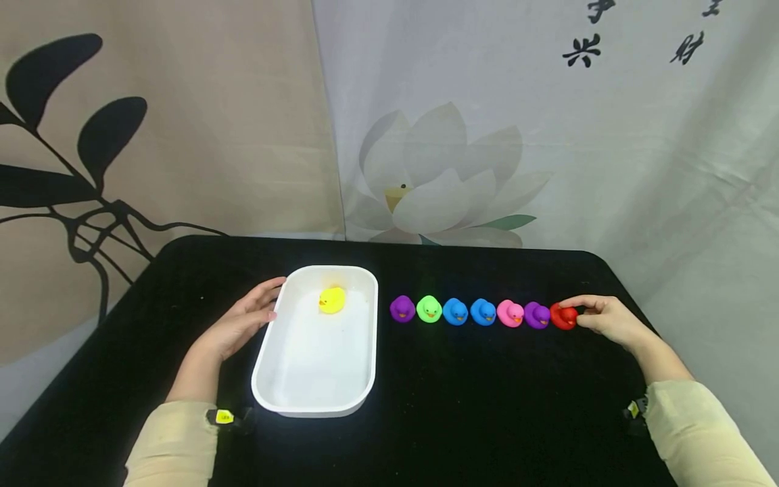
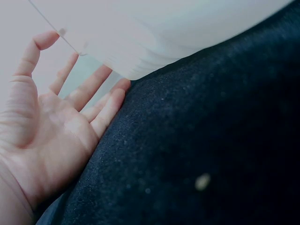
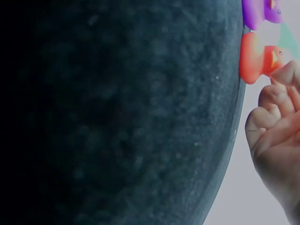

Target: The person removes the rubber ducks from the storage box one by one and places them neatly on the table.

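Note:
At the right end of a row of rubber ducks, my right hand (image 1: pixel 615 323) pinches a red rubber duck (image 1: pixel 562 317) between thumb and index finger. In the right wrist view the red duck (image 3: pixel 253 58) sits on the black cloth with the fingertips at its head side. My left hand (image 1: pixel 234 326) rests against the left edge of a white tray (image 1: pixel 312 368), its fingers extended. Inside the tray, near the far end, is a yellow rubber duck (image 1: pixel 332 300). The left wrist view shows the palm and loosely spread fingers (image 2: pixel 89 89) beside the tray wall.
Left of the red duck stand a purple duck (image 1: pixel 537 316), a pink duck (image 1: pixel 510 314), two blue ducks (image 1: pixel 483 312), a green duck (image 1: pixel 429 309) and another purple duck (image 1: pixel 402 309). Black cloth (image 1: pixel 475 406) covers the table. A printed curtain (image 1: pixel 450 67) hangs behind it.

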The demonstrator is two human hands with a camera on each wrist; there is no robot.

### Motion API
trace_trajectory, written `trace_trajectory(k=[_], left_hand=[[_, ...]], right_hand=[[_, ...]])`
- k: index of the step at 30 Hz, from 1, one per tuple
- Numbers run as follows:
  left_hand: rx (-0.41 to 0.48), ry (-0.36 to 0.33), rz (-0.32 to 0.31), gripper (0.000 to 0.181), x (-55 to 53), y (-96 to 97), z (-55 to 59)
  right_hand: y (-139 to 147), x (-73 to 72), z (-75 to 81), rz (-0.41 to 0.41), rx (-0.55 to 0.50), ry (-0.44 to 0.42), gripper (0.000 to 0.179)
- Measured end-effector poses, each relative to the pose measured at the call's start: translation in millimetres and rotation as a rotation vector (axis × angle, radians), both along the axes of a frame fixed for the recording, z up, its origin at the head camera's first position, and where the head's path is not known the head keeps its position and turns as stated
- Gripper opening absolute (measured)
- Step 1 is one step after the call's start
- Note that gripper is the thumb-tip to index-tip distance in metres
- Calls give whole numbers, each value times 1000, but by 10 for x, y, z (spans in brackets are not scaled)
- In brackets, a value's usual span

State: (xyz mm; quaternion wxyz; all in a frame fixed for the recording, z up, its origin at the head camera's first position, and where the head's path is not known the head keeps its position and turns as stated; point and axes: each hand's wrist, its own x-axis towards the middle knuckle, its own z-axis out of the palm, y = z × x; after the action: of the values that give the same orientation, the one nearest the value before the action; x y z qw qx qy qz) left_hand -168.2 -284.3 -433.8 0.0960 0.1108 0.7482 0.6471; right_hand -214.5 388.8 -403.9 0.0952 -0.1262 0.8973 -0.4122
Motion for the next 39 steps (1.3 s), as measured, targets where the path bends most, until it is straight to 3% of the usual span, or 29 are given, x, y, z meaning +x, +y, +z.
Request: trace_trajectory(k=[10,18,28,39], left_hand=[[14,-2,-5,66,-1,4,2],[22,4,-12,65,3,13,18],[23,12,-9,65,14,19,39],[25,-2,0,66,10,20,23]], right_hand=[[-3,11,-24,-15,-12,15,35],[2,42,19,-24,23,125,36],[-131,96,220,-93,27,263,34],[-600,219,419,-195,-31,367,32]])
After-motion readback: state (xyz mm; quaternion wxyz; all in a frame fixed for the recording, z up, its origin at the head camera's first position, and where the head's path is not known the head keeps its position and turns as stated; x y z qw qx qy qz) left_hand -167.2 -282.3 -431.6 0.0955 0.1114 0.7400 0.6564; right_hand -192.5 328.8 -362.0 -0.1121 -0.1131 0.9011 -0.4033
